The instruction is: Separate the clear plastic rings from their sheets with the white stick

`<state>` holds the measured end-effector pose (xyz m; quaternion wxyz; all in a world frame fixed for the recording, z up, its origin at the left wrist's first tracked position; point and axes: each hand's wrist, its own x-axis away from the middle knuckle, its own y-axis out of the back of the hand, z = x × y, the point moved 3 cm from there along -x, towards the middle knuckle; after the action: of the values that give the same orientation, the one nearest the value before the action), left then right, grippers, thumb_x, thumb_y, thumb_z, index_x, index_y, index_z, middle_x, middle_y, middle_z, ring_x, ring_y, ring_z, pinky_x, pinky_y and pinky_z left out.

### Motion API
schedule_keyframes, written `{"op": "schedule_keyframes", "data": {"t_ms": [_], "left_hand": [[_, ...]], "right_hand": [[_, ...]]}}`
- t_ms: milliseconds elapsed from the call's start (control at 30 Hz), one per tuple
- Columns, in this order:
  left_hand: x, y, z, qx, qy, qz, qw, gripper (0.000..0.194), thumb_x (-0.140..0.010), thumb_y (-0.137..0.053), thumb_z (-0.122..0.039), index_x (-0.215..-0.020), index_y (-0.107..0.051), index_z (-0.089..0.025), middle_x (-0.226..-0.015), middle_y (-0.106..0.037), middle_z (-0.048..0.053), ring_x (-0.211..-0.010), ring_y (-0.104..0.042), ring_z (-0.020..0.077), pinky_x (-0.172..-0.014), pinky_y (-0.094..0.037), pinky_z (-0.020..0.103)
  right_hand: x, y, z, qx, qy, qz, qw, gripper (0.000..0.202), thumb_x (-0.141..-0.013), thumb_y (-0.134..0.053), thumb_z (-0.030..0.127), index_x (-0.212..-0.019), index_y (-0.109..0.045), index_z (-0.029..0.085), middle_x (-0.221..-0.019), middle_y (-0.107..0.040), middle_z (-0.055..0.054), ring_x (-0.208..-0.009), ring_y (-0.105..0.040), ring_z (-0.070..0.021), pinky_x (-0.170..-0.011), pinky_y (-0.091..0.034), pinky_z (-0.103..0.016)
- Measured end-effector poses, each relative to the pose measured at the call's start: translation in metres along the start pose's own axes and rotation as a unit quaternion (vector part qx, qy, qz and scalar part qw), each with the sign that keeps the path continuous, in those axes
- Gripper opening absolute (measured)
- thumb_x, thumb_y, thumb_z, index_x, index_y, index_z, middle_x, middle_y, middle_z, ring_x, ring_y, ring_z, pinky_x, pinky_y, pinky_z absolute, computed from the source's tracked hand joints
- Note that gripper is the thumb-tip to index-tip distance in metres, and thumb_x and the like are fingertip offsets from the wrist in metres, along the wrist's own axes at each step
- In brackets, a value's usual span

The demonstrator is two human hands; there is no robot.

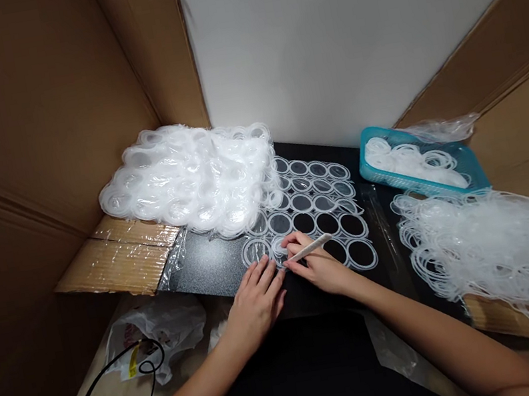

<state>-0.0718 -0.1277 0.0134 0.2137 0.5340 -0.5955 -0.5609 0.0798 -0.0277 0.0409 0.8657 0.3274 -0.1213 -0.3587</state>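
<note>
A translucent sheet of joined rings [300, 203] lies flat on the black tabletop. Several of its circles toward the near right show plain black through them. My left hand [259, 293] rests with fingers stretched out on the near left edge of the sheet. Just right of it, my right hand [314, 265] is closed around a thin white pen-like tool [312, 247], which slants up to the right. The tool's lower end sits by a ring near the left fingertips; its exact contact is hidden by the fingers.
A thick stack of similar ring sheets [190, 176] stands at the back left. At the right are a teal basket [425, 187] with loose white rings and a heap of cut ring scraps [495, 240]. Cardboard walls [26, 109] enclose the sides; a plastic bag [165, 329] lies below left.
</note>
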Motion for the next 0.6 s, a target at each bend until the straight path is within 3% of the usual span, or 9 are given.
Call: {"op": "schedule_keyframes", "data": {"t_ms": [200,400,467,600], "left_hand": [[-0.001,-0.004,0.0,-0.007,0.005,-0.013,1.0,0.038,-0.097,-0.052,-0.018,-0.134,-0.055,-0.018,-0.138,-0.059,0.011,-0.134,-0.05,0.0276,-0.112,-0.042,0.048],[-0.003,0.004,-0.006,-0.006,-0.003,-0.007,1.0,0.03,-0.096,-0.053,-0.021,-0.126,-0.059,-0.017,-0.132,-0.062,0.011,-0.13,-0.053,0.0289,-0.108,-0.044,0.048],[-0.011,0.011,-0.007,-0.003,0.004,0.007,1.0,0.028,-0.096,-0.054,-0.024,-0.123,-0.06,-0.018,-0.126,-0.064,0.011,-0.122,-0.057,0.0285,-0.102,-0.048,0.046],[-0.037,0.015,0.001,-0.043,0.061,-0.014,0.997,0.032,-0.095,-0.059,-0.032,-0.125,-0.06,-0.022,-0.126,-0.063,0.012,-0.113,-0.06,0.0305,-0.093,-0.051,0.047]], "right_hand": [[0.007,-0.009,-0.002,0.065,0.107,-0.008,0.992,0.02,-0.101,-0.04,0.024,-0.094,-0.059,0.024,-0.114,-0.06,-0.01,-0.109,-0.053,-0.0253,-0.098,-0.046,-0.042],[-0.011,0.043,-0.031,0.093,-0.012,-0.24,0.966,0.027,-0.103,-0.032,0.028,-0.097,-0.057,0.023,-0.097,-0.06,-0.01,-0.094,-0.057,-0.0256,-0.089,-0.046,-0.042],[-0.022,0.051,-0.033,0.12,-0.003,-0.234,0.965,0.028,-0.103,-0.031,0.028,-0.094,-0.057,0.022,-0.097,-0.059,-0.011,-0.095,-0.055,-0.0269,-0.09,-0.044,-0.043],[-0.042,0.036,-0.026,0.11,0.049,-0.126,0.985,0.027,-0.102,-0.034,0.027,-0.094,-0.058,0.02,-0.1,-0.06,-0.012,-0.097,-0.054,-0.0265,-0.09,-0.043,-0.042]]}}
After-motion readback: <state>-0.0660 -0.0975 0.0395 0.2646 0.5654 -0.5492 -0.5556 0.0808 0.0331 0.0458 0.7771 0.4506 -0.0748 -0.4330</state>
